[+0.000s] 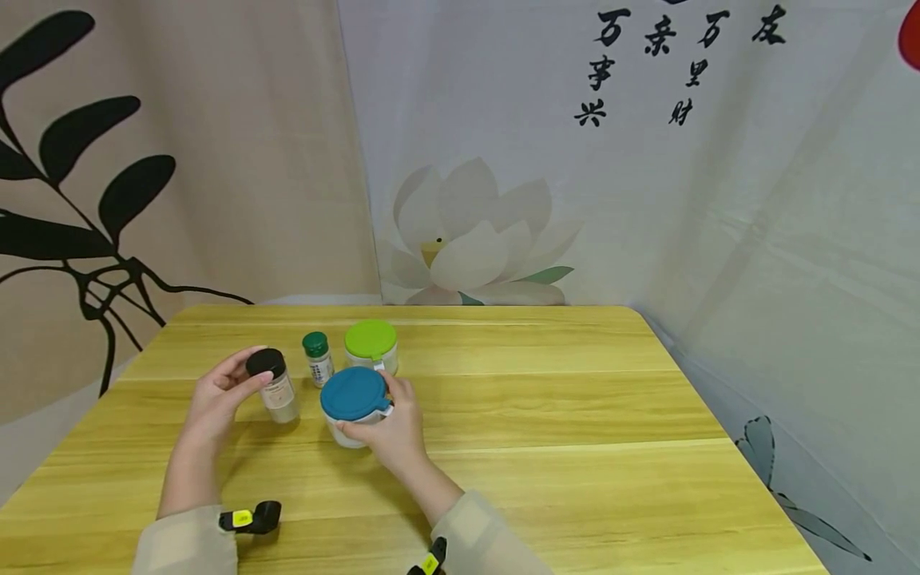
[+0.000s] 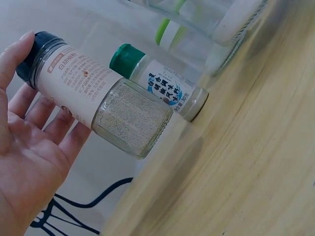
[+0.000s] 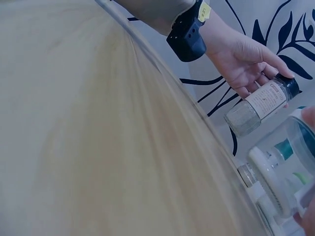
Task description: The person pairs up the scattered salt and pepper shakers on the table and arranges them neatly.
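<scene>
Left hand [image 1: 226, 391], at left: thumb and fingers pinch the black-capped jar [image 1: 279, 387] at its cap and shoulder. Jar leans a little, base apart from its shadow in the left wrist view; judged off the table [image 1: 575, 447]. Note: with the weight of the pale powder hanging below the pinch, it could swing; fingers lower on the glass would steady it, and any load on the cap alone is best avoided.

Green-capped bottle [image 1: 318, 359]: upright, far side, between the two held jars. Needs room on both sides; a low sweep could tip it.

Blue-lidded jar [image 1: 354, 407]: near side, right of the black-capped jar; seems raised too. Lime-lidded jar [image 1: 370, 343] stands just beyond it.

Right hand [image 1: 391, 427]: clamped round the blue-lidded jar's side, thumb near, fingers far. Wide body; best held level, pressure on the wall, not the lid tab.
</scene>
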Tool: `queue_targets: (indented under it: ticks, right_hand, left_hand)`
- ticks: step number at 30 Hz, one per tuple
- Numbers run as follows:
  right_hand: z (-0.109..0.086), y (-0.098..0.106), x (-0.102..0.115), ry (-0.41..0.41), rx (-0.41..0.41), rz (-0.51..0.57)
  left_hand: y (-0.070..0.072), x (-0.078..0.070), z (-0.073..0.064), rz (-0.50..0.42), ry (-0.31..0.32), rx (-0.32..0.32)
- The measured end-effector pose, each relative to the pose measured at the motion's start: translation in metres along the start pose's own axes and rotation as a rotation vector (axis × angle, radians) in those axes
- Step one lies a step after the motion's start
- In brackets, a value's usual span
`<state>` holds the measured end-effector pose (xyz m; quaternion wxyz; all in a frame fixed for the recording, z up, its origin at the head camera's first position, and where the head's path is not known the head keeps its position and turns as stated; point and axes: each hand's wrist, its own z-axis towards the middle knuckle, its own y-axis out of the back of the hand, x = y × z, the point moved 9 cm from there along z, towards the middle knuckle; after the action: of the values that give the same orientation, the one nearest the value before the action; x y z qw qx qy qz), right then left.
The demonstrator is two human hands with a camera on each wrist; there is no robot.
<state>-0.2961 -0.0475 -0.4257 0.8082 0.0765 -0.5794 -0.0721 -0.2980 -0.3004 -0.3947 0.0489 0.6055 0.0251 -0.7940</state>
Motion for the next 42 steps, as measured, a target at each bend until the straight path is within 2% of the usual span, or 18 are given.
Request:
queue_targets:
  ticks: [8, 21, 30, 42]
  right_hand:
    - [0.005, 0.009, 0.003, 0.019, -0.033, 0.014]
    - [0.011, 0.021, 0.015, 0.052, -0.062, 0.037]
    - [0.013, 0.029, 0.024, 0.067, -0.084, 0.024]
    - [0.017, 0.043, 0.033, 0.099, -0.126, 0.047]
  left_hand:
    - [-0.003, -0.004, 0.001, 0.018, 0.02, -0.018]
    - [-0.01, -0.012, 0.002, -0.047, 0.001, -0.022]
    - [-0.017, -0.029, 0.003, -0.147, -0.08, 0.003]
    - [-0.029, -0.041, 0.003, -0.179, -0.079, 0.002]
